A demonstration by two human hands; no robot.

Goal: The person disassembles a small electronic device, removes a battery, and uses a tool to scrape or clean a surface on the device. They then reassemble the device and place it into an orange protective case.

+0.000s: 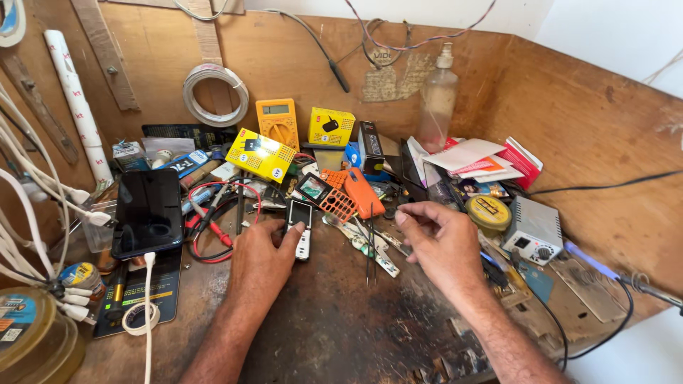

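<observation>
My left hand (262,262) rests on the worn wooden bench (334,320), its fingertips touching a small white bar phone (300,226) with a dark screen. My right hand (442,242) hovers to the right with fingers loosely curled and nothing visible in them. Between the hands lie thin black tweezers (370,249) and a strip of metal parts (366,245). Just beyond are an orange phone casing and keypad (350,195) and a small phone with a lit screen (314,187).
A black smartphone (148,212) on a charging cable lies at left, beside red and black probe leads (217,227). Yellow boxes (261,154), a yellow multimeter (278,122), a spray bottle (436,99), papers (473,160), a round tin (489,212) and a grey soldering station (533,229) crowd the back and right.
</observation>
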